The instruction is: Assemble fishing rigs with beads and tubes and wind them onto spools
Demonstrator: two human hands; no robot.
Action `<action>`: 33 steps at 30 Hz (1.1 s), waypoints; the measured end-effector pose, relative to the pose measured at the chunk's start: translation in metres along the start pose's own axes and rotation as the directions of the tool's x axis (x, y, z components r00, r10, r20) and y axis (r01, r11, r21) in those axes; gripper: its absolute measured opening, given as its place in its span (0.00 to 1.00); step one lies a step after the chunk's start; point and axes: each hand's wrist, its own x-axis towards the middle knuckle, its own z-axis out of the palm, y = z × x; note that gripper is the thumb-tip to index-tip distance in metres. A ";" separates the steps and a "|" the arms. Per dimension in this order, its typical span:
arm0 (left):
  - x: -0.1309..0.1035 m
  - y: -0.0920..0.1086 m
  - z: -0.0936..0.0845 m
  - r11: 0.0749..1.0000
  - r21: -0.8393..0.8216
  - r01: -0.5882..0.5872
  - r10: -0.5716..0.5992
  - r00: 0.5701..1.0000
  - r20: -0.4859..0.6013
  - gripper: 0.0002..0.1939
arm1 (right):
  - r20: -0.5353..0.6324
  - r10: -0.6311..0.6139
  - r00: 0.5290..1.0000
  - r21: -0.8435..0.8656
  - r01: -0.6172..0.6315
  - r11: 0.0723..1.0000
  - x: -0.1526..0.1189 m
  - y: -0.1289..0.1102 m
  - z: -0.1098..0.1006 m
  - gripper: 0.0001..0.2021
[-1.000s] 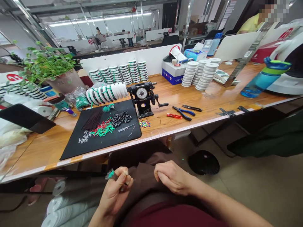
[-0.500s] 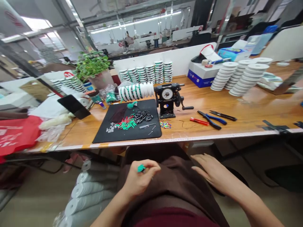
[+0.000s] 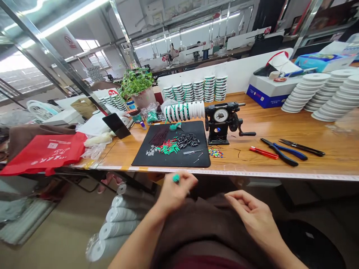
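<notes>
Green shows in the head view at bottom centre of the frame, where a small bundle (image 3: pixel 176 178) pokes out between the curled fingers of the left hand (image 3: pixel 176 190); that hand is closed around it, thumb and forefinger tips drawn together toward the right. Right of centre, lower down, the right hand (image 3: pixel 252 211) has its thumb and forefinger tips brought close together in front of the brown cloth (image 3: pixel 207 220) on the lap; whether they pinch anything I cannot tell.

Mid-frame, a black mat (image 3: pixel 165 160) on the wooden table (image 3: pixel 280 123) carries red and green pieces (image 3: pixel 169 146), black pieces (image 3: pixel 189 141) and dark strands (image 3: pixel 159 135). Just right of it stands a black machine (image 3: pixel 220 125) with a dial and a crank, a row of spools (image 3: pixel 185 111) reaching leftward from it. Coloured beads (image 3: pixel 215 153) lie below the machine. Farther right are a red packet (image 3: pixel 263 152) and blue-handled pliers (image 3: pixel 291 151); a red bag (image 3: pixel 47 151) hangs over the table edge at left.
</notes>
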 end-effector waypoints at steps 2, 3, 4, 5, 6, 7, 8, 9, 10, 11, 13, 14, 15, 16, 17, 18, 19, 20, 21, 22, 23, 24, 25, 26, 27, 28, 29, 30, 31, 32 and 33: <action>0.025 -0.009 -0.024 0.960 0.279 0.007 0.065 0.966 -0.249 0.16 | -0.034 -0.029 0.999 0.020 0.030 0.999 0.005 0.006 -0.002 0.26; 0.039 -0.014 -0.036 0.894 0.446 0.044 0.070 0.969 -0.237 0.15 | -0.009 -0.045 0.999 0.035 0.045 0.998 0.008 0.008 -0.002 0.27; 0.052 -0.018 -0.046 0.785 0.615 0.076 0.046 0.982 -0.181 0.14 | 0.040 -0.055 0.998 0.046 0.053 0.998 0.010 0.009 0.000 0.28; 0.065 -0.022 -0.054 0.739 0.669 0.081 0.038 0.986 -0.161 0.13 | 0.101 -0.054 0.993 0.047 0.050 0.998 0.011 0.009 0.001 0.29; 0.076 -0.025 -0.059 0.703 0.707 0.075 0.039 0.989 -0.144 0.12 | 0.165 -0.043 0.985 0.042 0.036 0.998 0.011 0.009 0.004 0.29; 0.086 -0.027 -0.063 0.667 0.743 0.061 0.036 0.993 -0.113 0.12 | 0.226 -0.025 0.974 0.042 0.016 0.999 0.010 0.009 0.006 0.29; 0.093 -0.028 -0.066 0.640 0.767 0.038 0.036 0.996 -0.080 0.11 | 0.279 -0.009 0.960 0.052 -0.006 0.999 0.008 0.010 0.009 0.29; 0.100 -0.028 -0.067 0.611 0.792 0.014 0.033 0.999 -0.042 0.11 | 0.321 0.006 0.947 0.068 -0.030 0.997 0.007 0.011 0.011 0.28; 0.104 -0.027 -0.067 0.581 0.814 -0.014 0.028 1.000 -0.003 0.11 | 0.352 0.019 0.936 0.088 -0.053 0.995 0.005 0.013 0.013 0.28; 0.108 -0.026 -0.067 0.554 0.831 -0.043 0.024 0.999 0.035 0.11 | 0.373 0.029 0.927 0.105 -0.073 0.992 0.003 0.015 0.014 0.27; 0.111 -0.022 -0.067 0.509 0.855 -0.096 0.021 0.995 0.099 0.10 | 0.404 0.039 0.914 0.125 -0.098 0.987 0.002 0.019 0.015 0.27; 0.110 -0.020 -0.066 0.493 0.862 -0.117 0.022 0.992 0.123 0.10 | 0.414 0.045 0.909 0.123 -0.104 0.987 0.002 0.021 0.014 0.27; 0.109 -0.019 -0.065 0.482 0.866 -0.134 0.025 0.990 0.139 0.10 | 0.416 0.052 0.908 0.116 -0.109 0.987 0.002 0.021 0.013 0.27; 0.107 -0.018 -0.063 0.478 0.867 -0.144 0.032 0.989 0.147 0.10 | 0.405 0.057 0.913 0.111 -0.111 0.988 0.003 0.021 0.012 0.27; 0.105 -0.018 -0.060 0.480 0.865 -0.146 0.042 0.989 0.144 0.10 | 0.382 0.060 0.922 0.106 -0.109 0.988 0.003 0.019 0.011 0.27; 0.102 -0.018 -0.058 0.489 0.861 -0.140 0.056 0.990 0.129 0.11 | 0.351 0.059 0.934 0.103 -0.101 0.990 0.004 0.017 0.010 0.28; 0.099 -0.019 -0.055 0.502 0.855 -0.126 0.072 0.992 0.104 0.11 | 0.312 0.052 0.949 0.105 -0.089 0.990 0.004 0.013 0.009 0.28; 0.097 -0.020 -0.052 0.519 0.849 -0.101 0.088 0.994 0.065 0.12 | 0.273 0.040 0.961 0.111 -0.073 0.991 0.005 0.009 0.009 0.28; 0.095 -0.021 -0.050 0.536 0.841 -0.068 0.102 0.995 0.016 0.12 | 0.239 0.027 0.971 0.122 -0.058 0.991 0.005 0.006 0.009 0.29; 0.093 -0.022 -0.049 0.554 0.832 -0.030 0.113 0.993 -0.039 0.12 | 0.216 0.019 0.976 0.138 -0.050 0.989 0.005 0.002 0.009 0.29; 0.092 -0.023 -0.049 0.565 0.825 0.009 0.119 0.989 -0.093 0.12 | 0.203 0.018 0.979 0.157 -0.051 0.986 0.006 0.000 0.009 0.29; 0.090 -0.023 -0.049 0.585 0.810 0.046 0.126 0.981 -0.147 0.12 | 0.195 0.020 0.981 0.177 -0.056 0.983 0.006 -0.002 0.009 0.30; 0.089 -0.023 -0.049 0.622 0.779 0.073 0.134 0.971 -0.198 0.11 | 0.192 0.023 0.981 0.192 -0.060 0.979 0.006 -0.004 0.009 0.30; 0.086 -0.021 -0.049 0.682 0.727 0.081 0.142 0.960 -0.240 0.11 | 0.184 0.023 0.983 0.204 -0.061 0.977 0.007 -0.004 0.010 0.30; 0.083 -0.019 -0.046 0.760 0.646 0.066 0.146 0.952 -0.268 0.11 | 0.168 0.019 0.986 0.212 -0.055 0.976 0.007 -0.005 0.010 0.30; 0.077 -0.016 -0.042 0.847 0.530 0.031 0.141 0.950 -0.280 0.12 | 0.143 0.010 0.990 0.215 -0.041 0.976 0.007 -0.005 0.010 0.29; 0.070 -0.013 -0.036 0.922 0.386 -0.014 0.124 0.957 -0.261 0.13 | 0.109 -0.001 0.994 0.212 -0.023 0.977 0.007 -0.005 0.011 0.29; 0.061 -0.009 -0.027 0.972 0.230 -0.046 0.094 0.974 -0.204 0.14 | 0.070 -0.011 0.997 0.204 -0.004 0.979 0.007 -0.005 0.012 0.28; 0.051 -0.006 -0.016 0.995 0.086 -0.042 0.052 0.992 -0.117 0.16 | 0.030 -0.020 0.999 0.193 0.014 0.981 0.007 -0.005 0.013 0.27; 0.040 -0.003 -0.004 1.000 -0.019 0.001 -0.001 1.000 0.012 0.17 | -0.004 -0.030 1.000 0.179 0.030 0.983 0.006 -0.005 0.014 0.27; 0.028 -0.001 0.009 0.995 -0.086 0.050 -0.038 0.990 0.133 0.19 | -0.035 -0.041 0.999 0.165 0.046 0.985 0.006 -0.005 0.015 0.25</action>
